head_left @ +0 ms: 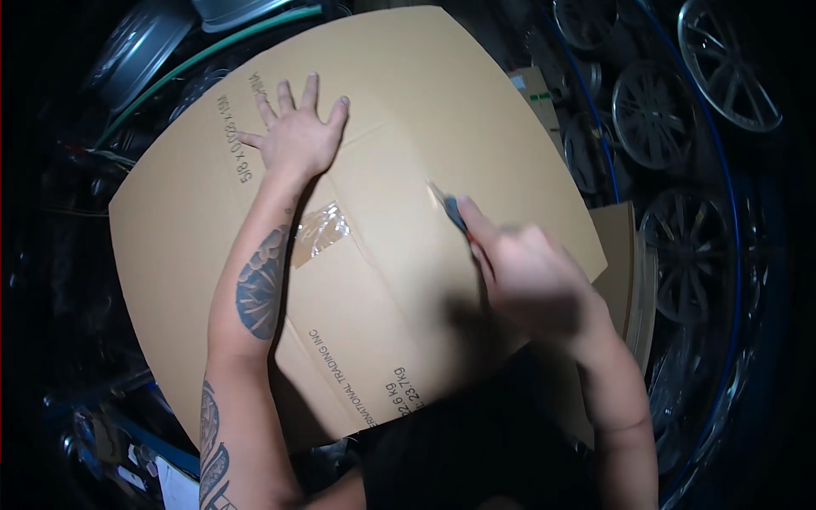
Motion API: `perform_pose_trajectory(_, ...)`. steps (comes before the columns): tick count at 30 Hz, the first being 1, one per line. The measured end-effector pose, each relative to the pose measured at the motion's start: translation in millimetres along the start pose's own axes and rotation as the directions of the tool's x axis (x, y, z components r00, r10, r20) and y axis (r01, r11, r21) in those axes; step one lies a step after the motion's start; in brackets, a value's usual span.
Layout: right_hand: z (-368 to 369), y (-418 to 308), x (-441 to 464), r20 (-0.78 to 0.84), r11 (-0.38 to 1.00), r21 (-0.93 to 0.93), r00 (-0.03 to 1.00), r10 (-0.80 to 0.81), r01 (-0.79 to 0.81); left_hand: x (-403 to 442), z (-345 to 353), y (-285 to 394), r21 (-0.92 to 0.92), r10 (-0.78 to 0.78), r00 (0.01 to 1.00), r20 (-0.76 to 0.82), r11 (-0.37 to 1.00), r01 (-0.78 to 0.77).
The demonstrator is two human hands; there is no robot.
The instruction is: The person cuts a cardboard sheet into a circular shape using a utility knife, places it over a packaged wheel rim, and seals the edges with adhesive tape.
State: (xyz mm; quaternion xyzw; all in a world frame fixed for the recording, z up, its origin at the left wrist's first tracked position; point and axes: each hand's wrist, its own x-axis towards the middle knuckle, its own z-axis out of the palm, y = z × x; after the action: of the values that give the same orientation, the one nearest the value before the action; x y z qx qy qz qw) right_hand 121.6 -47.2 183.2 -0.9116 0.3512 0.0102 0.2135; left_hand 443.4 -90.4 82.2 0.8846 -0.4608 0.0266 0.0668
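A large sheet of brown cardboard (pixel 391 76) with printed lettering fills the middle of the view. My left hand (pixel 299 134) lies flat on its upper left part, fingers spread. In my right hand (pixel 531 263) is a utility knife (pixel 456 214) with a dark and red handle, gripped with one finger stretched along it. The blade tip touches or hovers just over the cardboard, right of its centre; I cannot tell which. A patch of clear tape (pixel 321 231) sticks to the sheet beside my left forearm. Fold lines run across the sheet.
Several wheel rims (pixel 653 115) stand on racks with blue edges at the right. Another silver rim (pixel 140 55) is at the upper left, near a green strip (pixel 212 53). More cardboard (pixel 616 255) leans behind the sheet at the right. A white paper (pixel 177 486) shows at the lower left.
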Motion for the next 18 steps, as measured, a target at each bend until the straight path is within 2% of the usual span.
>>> perform_pose_trajectory(3,-8.0,-12.1,-71.3,0.115,0.994,-0.087,0.990,0.077,-0.067,-0.9,-6.2,2.5,-0.007,0.010,1.000,0.012,1.000,-0.010)
perform_pose_trajectory(5,-18.3,-13.7,-109.3,0.217,0.994,-0.048,0.970,0.111,-0.103,-0.2,-4.1,2.6,0.002,0.008,1.000,0.019,1.000,-0.008)
perform_pose_trajectory(8,-38.4,-14.7,-148.5,0.467,0.963,-0.092,0.843,0.267,-0.254,1.0,-6.1,5.6,0.015,0.009,1.000,0.018,1.000,-0.009)
perform_pose_trajectory(11,-50.1,-4.1,-175.8,0.568,0.957,-0.109,0.773,0.282,-0.268,1.3,-8.0,2.1,0.023,0.010,1.000,0.021,1.000,-0.010)
perform_pose_trajectory(13,-45.3,13.7,-194.3,0.561,0.910,-0.248,0.716,0.415,-0.334,1.2,-9.2,4.2,0.004,0.013,1.000,0.025,1.000,-0.013)
perform_pose_trajectory(15,-43.1,41.1,-209.3,0.387,0.870,-0.188,0.780,0.492,-0.455,2.7,-7.3,1.7,-0.002,0.007,1.000,0.026,1.000,-0.007)
perform_pose_trajectory(16,-44.8,59.7,-209.0,0.213,0.858,-0.040,0.835,0.507,-0.512,3.5,-6.5,1.3,-0.007,0.004,1.000,0.024,1.000,-0.004)
perform_pose_trajectory(17,-35.3,82.6,-202.6,-0.092,0.894,0.080,0.890,0.447,-0.441,3.5,-6.8,2.8,-0.005,0.006,1.000,0.029,1.000,-0.006)
perform_pose_trajectory(18,-23.9,100.7,-186.8,-0.248,0.866,0.209,0.832,0.496,-0.455,1.8,-8.0,2.6,-0.004,0.004,0.999,0.033,1.000,-0.004)
